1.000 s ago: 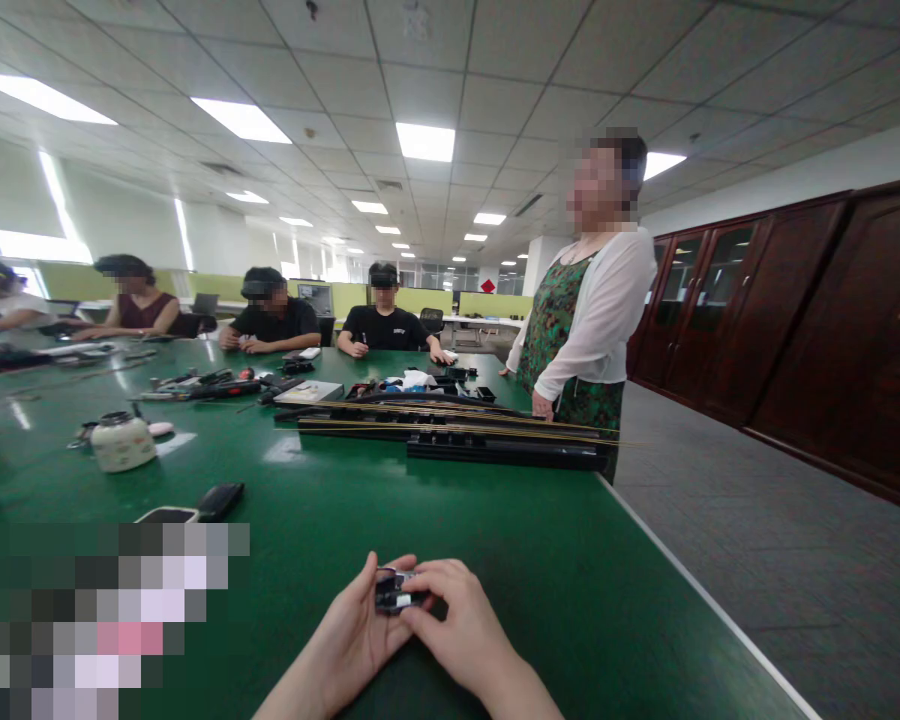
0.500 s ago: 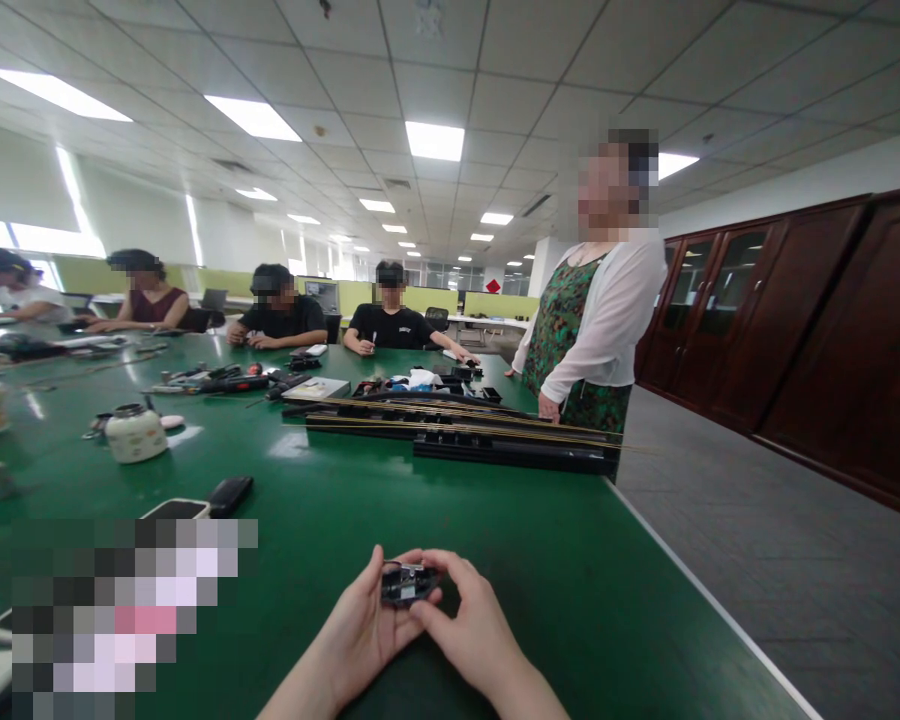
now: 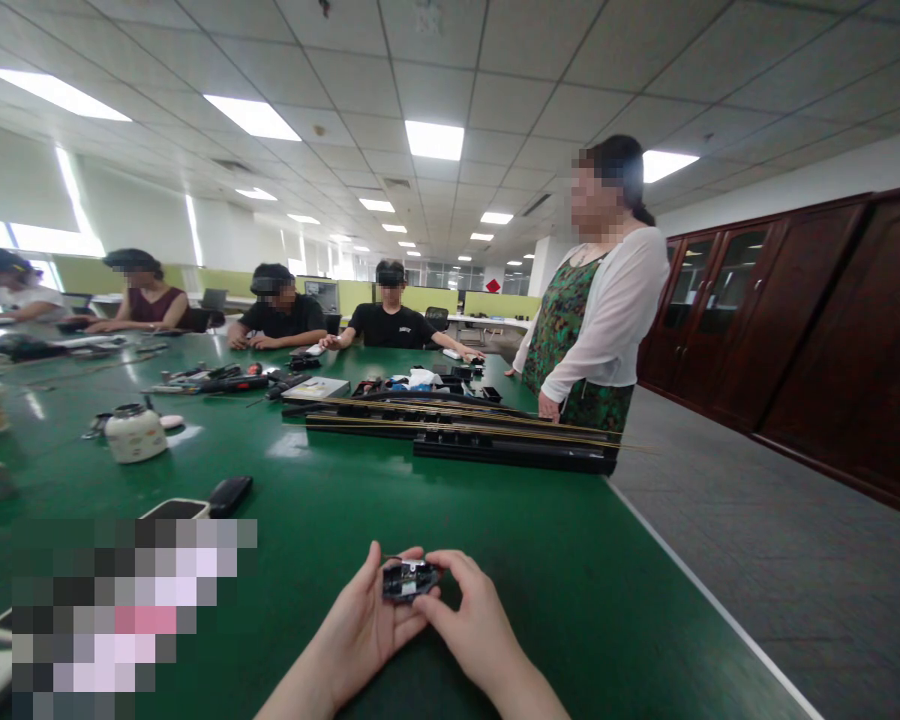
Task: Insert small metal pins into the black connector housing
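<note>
In the head view, find the small black device (image 3: 409, 583) held over the green worktop (image 3: 570, 560), well apart from the long black rails (image 3: 514, 458). Cradled in the left hand (image 3: 366, 612), with fingers curled beneath; pinched at the right end by the right hand (image 3: 466, 608), with grip closed on its edge. To handle well, support from below, press lightly on the rim only, spare the exposed innards and work low over the worktop.

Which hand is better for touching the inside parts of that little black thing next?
Probably the right hand: its fingertips are at the right end of the little black thing, while the left hand cradles it from below.
</note>
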{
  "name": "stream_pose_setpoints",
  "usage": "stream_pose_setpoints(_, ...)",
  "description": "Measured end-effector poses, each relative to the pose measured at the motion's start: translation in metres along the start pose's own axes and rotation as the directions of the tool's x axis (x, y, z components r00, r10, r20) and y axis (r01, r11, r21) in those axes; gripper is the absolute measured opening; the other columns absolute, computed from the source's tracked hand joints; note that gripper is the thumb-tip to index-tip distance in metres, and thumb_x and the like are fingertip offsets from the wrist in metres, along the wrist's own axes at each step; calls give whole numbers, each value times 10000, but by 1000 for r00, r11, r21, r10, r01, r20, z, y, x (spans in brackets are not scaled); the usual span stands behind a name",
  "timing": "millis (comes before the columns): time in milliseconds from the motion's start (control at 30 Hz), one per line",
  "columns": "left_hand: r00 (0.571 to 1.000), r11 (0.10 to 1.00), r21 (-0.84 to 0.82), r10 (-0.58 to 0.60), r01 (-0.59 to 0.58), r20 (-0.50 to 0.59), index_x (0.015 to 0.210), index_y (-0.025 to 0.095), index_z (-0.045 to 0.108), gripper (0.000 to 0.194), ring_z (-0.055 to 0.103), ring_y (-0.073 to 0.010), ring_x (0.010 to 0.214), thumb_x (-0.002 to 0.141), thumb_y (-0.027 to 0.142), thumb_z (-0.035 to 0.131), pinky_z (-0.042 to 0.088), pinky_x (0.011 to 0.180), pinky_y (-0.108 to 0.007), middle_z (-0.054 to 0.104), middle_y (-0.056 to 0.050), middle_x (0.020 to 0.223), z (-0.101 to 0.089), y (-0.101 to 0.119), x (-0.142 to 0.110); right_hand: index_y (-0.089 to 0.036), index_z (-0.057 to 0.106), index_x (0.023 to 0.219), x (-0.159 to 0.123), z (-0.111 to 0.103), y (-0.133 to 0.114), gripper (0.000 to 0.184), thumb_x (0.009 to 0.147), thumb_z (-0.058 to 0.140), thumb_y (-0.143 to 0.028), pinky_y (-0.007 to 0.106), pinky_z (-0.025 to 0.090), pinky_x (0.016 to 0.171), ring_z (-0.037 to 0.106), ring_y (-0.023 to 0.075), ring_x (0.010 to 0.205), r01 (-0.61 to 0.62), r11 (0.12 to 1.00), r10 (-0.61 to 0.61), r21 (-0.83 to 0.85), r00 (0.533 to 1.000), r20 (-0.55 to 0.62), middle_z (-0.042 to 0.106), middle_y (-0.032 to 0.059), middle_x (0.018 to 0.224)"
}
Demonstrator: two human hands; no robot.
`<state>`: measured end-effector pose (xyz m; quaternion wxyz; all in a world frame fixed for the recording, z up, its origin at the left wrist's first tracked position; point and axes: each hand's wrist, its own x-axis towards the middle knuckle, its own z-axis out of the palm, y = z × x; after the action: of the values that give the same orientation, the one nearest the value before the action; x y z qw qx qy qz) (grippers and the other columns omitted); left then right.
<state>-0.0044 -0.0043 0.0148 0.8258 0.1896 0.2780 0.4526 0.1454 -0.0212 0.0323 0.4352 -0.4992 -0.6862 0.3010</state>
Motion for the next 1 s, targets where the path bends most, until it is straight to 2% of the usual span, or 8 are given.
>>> stream_pose_setpoints(200,999,1000,-13,-4,4,48,1027,161,532,321,684,-180,715,852,417,450,495,728,-314,702,-112,910,-2,0,-1,-226,599,998,2,0,4,320,680,593,-182,332,403,920,550,203,1011,-38,999,38,4,999,-11,624,36,1018)
stream_pose_setpoints(300,999,1000,-7,5,-4,48,1051,163,519,301,685,-185,740,857,386,456,494,753,-327,693,-131,968,-2,0,-1,-228,598,1025,3,0,6,341,686,592,-201,343,397,936,546,209,1032,-50,999,50,7,999,-21,624,39,1042)
stream_pose_setpoints(467,1000,1000,3,26,-26,-9,1153,154,468,324,690,-181,750,857,284,486,496,776,-321,694,-137,987,-2,0,0,-210,595,1064,3,-1,9,377,688,596,-236,369,394,954,545,220,1050,-74,997,75,10,997,-28,624,58,1077)
stream_pose_setpoints(600,999,1000,3,31,-31,-27,1211,142,433,386,693,-183,750,847,249,505,507,770,-311,702,-131,973,-1,0,0,-205,586,1083,3,-1,8,389,695,593,-233,377,406,944,556,216,1032,-49,999,49,24,999,-9,626,63,1075)
stream_pose_setpoints(1000,995,997,47,62,-59,-72,1164,188,457,332,693,-163,714,847,268,510,526,703,-284,705,-95,930,4,2,0,-201,598,1046,4,-2,8,358,689,600,-232,343,429,903,578,202,981,-57,998,57,15,998,-18,640,52,1022)
